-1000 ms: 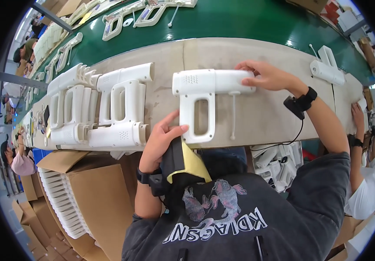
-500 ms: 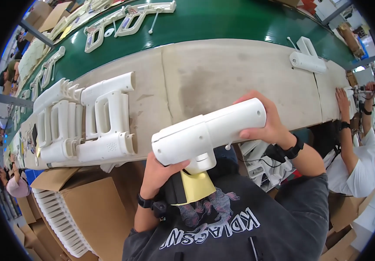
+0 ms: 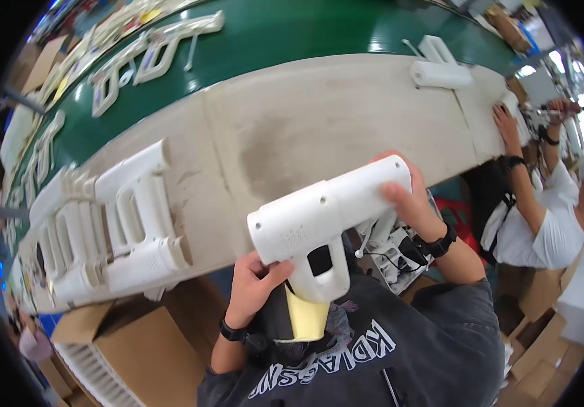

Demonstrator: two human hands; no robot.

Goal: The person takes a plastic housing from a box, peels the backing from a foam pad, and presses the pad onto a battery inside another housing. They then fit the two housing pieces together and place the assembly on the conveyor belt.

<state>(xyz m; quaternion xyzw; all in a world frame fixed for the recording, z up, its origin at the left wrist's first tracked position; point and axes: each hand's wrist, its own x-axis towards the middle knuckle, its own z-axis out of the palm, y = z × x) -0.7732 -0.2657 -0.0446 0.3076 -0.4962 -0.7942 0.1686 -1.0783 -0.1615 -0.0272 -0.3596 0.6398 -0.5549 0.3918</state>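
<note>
A white plastic housing (image 3: pixel 333 203) with a tube-shaped barrel and a looped handle is held up before my chest, over the table's near edge. The barrel slants upward to the right, showing screw holes and a patch of small perforations. My right hand (image 3: pixel 411 203) is closed around the barrel's right end, its thumb on the near face. At the lower left end, my left hand (image 3: pixel 258 281) pinches the edge beside the handle; some of its fingers are hidden. Just below the handle hangs a yellow piece (image 3: pixel 307 317) against something black.
Several similar white housings (image 3: pixel 126 210) lie together on the left of the beige tabletop (image 3: pixel 319 108). Half-shells (image 3: pixel 160 54) rest on the green surface beyond. One housing (image 3: pixel 441 71) lies far right, near a co-worker's hand (image 3: pixel 507 125). Cardboard boxes (image 3: pixel 146 356) stand below left.
The housing has been rolled in my hands, so its looped handle and perforated side now show. My left hand has shifted to the edge beside the handle. The whole view has turned slightly.
</note>
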